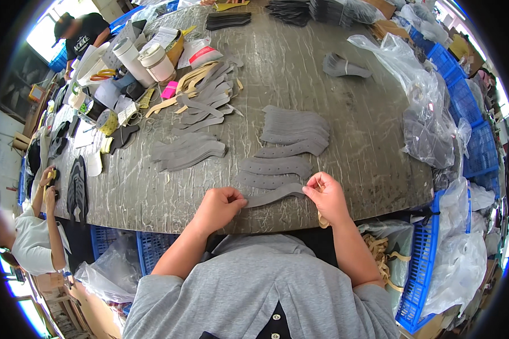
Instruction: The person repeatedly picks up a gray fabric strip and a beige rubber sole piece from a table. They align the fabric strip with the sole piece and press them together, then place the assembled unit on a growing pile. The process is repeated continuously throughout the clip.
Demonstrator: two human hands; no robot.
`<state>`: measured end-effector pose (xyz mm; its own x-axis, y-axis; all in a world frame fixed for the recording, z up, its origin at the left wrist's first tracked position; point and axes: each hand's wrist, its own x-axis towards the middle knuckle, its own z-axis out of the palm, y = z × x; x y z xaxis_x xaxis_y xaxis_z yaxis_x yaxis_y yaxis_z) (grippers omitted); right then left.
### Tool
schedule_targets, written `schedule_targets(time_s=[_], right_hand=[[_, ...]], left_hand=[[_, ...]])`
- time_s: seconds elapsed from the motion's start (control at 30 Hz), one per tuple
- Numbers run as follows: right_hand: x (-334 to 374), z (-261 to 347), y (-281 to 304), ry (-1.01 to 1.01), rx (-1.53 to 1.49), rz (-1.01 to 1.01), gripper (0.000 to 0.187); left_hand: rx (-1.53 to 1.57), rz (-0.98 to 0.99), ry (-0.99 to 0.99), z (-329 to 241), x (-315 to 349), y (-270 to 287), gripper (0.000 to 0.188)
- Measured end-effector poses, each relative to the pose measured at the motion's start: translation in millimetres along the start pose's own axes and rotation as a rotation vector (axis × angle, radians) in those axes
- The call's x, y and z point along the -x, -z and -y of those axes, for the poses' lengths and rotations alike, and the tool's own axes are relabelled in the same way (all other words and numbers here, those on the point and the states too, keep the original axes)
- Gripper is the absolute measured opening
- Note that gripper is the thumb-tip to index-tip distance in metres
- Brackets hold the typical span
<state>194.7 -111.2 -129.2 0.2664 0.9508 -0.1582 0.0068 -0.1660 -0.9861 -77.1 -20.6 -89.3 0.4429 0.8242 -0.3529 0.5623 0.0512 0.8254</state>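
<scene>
A curved grey strip (276,195) lies level at the table's near edge, stretched between my two hands. My left hand (219,209) pinches its left end between thumb and finger. The right end sits in the pinch of my right hand (328,199), and a tan strip (323,220) shows below that hand. Just beyond are several grey strips with small holes (277,166), fanned out toward a neat overlapping stack of them (295,125). To the left rests a pile of plain grey strips (188,151), with a loose heap of grey and tan strips (205,99) behind it.
Cups (155,63), scissors (103,74) and tape rolls (107,121) crowd the table's left. A tied grey bundle (346,66) lies far right, near clear plastic bags (430,124). Blue crates (424,271) line the right side. A co-worker (37,243) handles something at left; another person (82,34) is behind.
</scene>
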Motion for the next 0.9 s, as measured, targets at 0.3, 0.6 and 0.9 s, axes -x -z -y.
schedule_targets(time_s=[0.3, 0.6, 0.9], right_hand=[[-2.3, -14.1, -6.2, 0.065, 0.266, -0.101, 0.017], [-0.9, -7.0, -9.9, 0.066, 0.354, -0.127, 0.018], [-1.4, 6.1, -16.4, 0.321, 0.796, -0.136, 0.018]], left_hand=[[-0.118, -0.058, -0.067, 10.9, -7.6, -6.7, 0.016], [-0.169, -0.058, -0.063, 7.7, -9.2, -6.1, 0.017], [-0.208, -0.074, -0.097, 11.1, -10.4, -9.1, 0.017]])
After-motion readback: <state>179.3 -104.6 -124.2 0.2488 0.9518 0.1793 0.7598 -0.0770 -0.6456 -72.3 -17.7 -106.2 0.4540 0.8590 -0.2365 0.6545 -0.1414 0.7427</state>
